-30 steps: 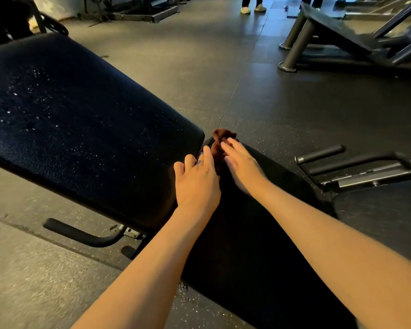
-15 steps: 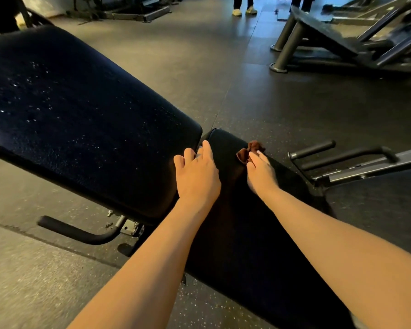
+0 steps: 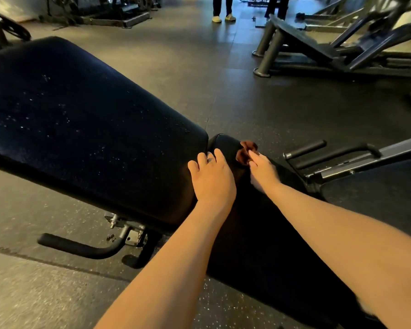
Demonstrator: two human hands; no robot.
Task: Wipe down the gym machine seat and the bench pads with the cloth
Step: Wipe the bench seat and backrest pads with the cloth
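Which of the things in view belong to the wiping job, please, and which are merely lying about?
Job in hand:
- cloth, held by the right hand
- back pad, speckled with droplets, left hand resting on its edge
- seat pad

Lying about:
- adjustment handle
- foot bars
- grey machine
- bystander's shoes

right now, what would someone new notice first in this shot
At centre, the left hand rests open where the big black back pad meets the seat pad, and the right hand holds a reddish-brown cloth on that seat pad. The back pad, filling the left side, is dotted with pale specks.
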